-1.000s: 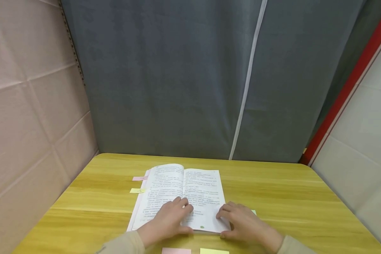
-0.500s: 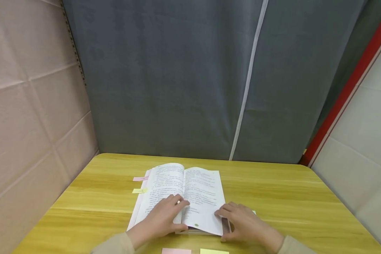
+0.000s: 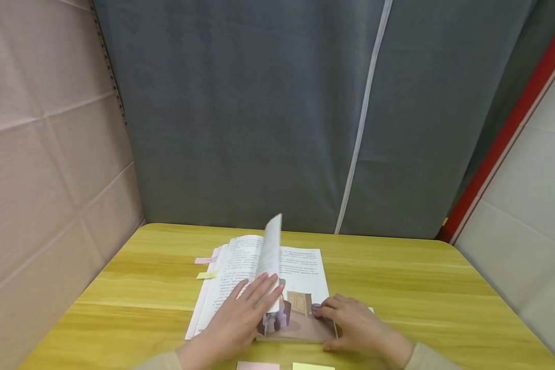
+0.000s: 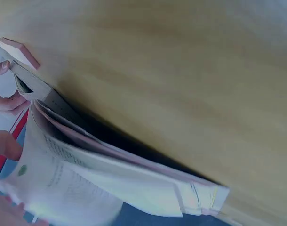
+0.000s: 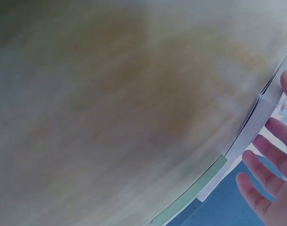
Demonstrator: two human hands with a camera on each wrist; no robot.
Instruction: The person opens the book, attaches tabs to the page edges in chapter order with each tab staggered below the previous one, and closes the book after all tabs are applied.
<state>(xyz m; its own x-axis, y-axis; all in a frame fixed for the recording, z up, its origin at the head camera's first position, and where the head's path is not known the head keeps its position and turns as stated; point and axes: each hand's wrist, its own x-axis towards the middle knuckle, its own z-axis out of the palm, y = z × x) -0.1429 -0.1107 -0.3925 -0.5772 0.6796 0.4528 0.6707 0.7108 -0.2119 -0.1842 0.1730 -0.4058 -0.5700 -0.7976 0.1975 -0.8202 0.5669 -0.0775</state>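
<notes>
An open book (image 3: pixel 305 264) with printed text lies on the wooden table. One page (image 3: pixel 271 246) stands nearly upright at its middle, and my left hand (image 3: pixel 240 313) pushes against it with extended fingers. The right-hand page now exposed carries a brown and purple picture (image 3: pixel 300 329) on its lower half. My right hand (image 3: pixel 353 324) holds the lower right corner, fingers on the page and thumb at the bottom edge. In the left wrist view the turned page (image 4: pixel 77 188) bends beside the left hand. The right wrist view shows the book's side edge (image 5: pixel 249 127) by the right fingers.
Pink (image 3: pixel 205 260) and yellow (image 3: pixel 206 275) tabs stick out of the book's left side. A green tab (image 3: pixel 371 310) pokes out behind the right hand. Pink (image 3: pixel 257 366) and yellow (image 3: pixel 313 366) sticky notes lie at the near edge. A grey curtain (image 3: pixel 259 128) hangs behind the table.
The right-hand page has lifted and swung left until nearly upright, uncovering the picture. My left hand has shifted left, its fingers straightening. The right hand has stayed at the corner.
</notes>
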